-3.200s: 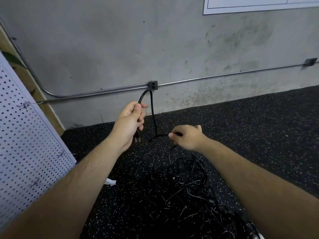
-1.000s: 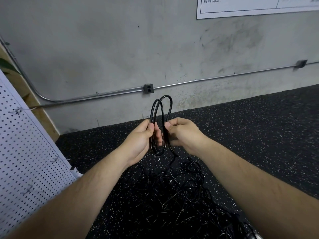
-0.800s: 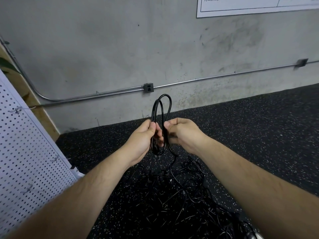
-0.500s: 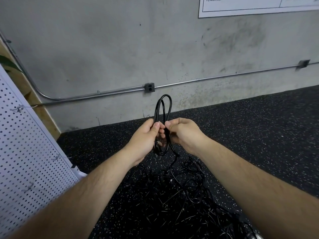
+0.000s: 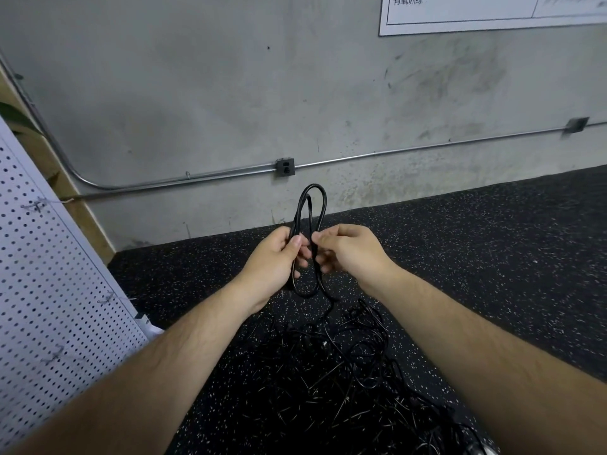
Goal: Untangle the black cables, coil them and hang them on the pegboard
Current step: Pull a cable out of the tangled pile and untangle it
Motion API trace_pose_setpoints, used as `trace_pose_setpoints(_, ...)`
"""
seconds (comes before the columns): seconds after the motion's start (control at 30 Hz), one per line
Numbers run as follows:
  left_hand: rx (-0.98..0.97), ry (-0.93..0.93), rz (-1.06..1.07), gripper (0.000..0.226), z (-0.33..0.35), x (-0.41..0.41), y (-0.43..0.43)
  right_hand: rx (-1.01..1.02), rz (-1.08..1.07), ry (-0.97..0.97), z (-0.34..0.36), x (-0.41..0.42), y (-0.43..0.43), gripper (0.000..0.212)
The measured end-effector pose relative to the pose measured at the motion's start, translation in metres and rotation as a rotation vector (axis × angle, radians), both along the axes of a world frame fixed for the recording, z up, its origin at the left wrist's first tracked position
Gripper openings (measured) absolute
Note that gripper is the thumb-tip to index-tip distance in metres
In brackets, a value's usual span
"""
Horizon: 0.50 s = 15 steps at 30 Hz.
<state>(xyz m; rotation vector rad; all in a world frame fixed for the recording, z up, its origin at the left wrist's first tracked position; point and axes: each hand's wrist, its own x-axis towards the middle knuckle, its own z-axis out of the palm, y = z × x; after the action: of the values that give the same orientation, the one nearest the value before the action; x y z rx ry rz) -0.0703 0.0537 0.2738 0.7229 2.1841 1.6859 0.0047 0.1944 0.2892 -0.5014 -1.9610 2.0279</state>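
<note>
Cable coil (image 5: 315, 186): we note smooth black sheathing, plastic-looking, with a slight sheen.
Floor (image 5: 492, 257): we record a matt black rubber-like surface, white-flecked and grainy.
Wall (image 5: 197, 93): bare grey concrete, rough, stained.
Conduit (image 5: 394, 153): we see smooth dull metal.
Pegboard (image 5: 49, 290): white, matt, perforated.
Frame (image 5: 88, 221): pale wood, matt.

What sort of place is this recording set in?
Likely a gym or its back room: speckled black rubber flooring, a bare concrete wall with surface-mounted conduit, and a wall notice whose Chinese heading seems to read "aerobic training".
</note>
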Motion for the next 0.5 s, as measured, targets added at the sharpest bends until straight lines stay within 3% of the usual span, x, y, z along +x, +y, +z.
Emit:
trace_pose_setpoints(0.37,0.021,-0.045,-0.018,0.023,0.001,0.004,0.006,-0.135,0.062,0.111,-0.003,-0.001,0.005,0.010)
trace_pose_setpoints(0.5,0.077,-0.105,-0.015,0.025,0.005,0.001,0.004,0.025,0.120,0.090,-0.011,0.003,0.010,0.026)
